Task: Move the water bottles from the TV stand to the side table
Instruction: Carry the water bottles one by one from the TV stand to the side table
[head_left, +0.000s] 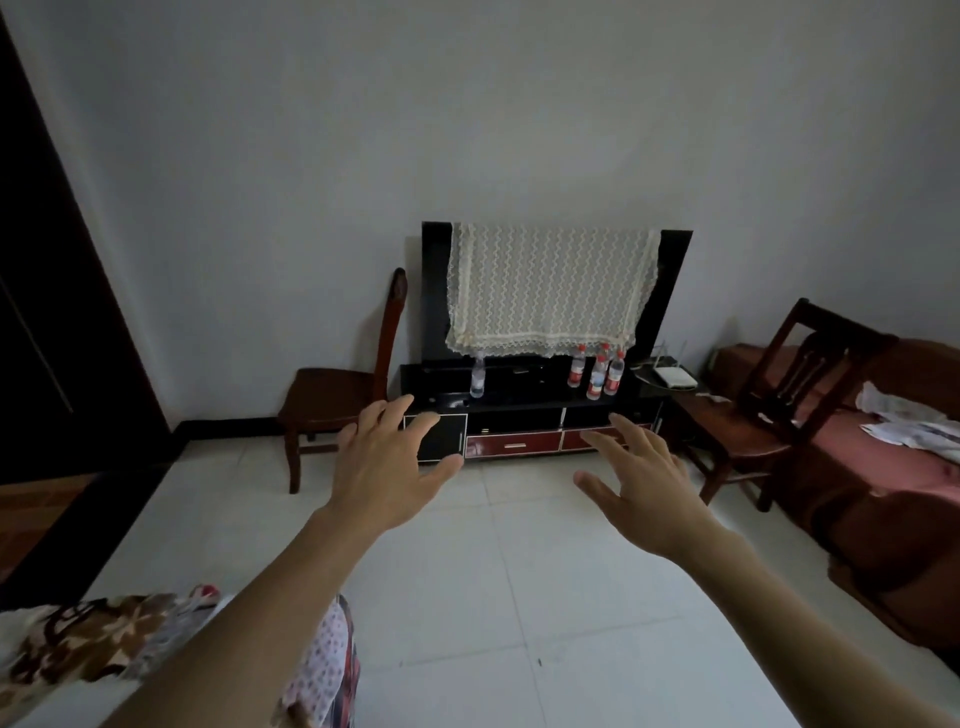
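Across the room stands a low black TV stand (519, 402) with red drawers. One clear water bottle (477, 375) is upright on its left part. A cluster of several red-labelled water bottles (597, 374) stands on its right part. My left hand (387, 462) and my right hand (641, 478) are stretched out in front of me with spread fingers, holding nothing, well short of the stand. A small dark side table (657, 387) with a white router sits right of the stand.
A lace-covered TV (550, 291) sits on the stand. A wooden chair (337, 395) stands to its left, another chair (769, 410) to its right. A sofa with papers (893, 467) lines the right wall. White tiled floor (519, 571) lies between me and the stand.
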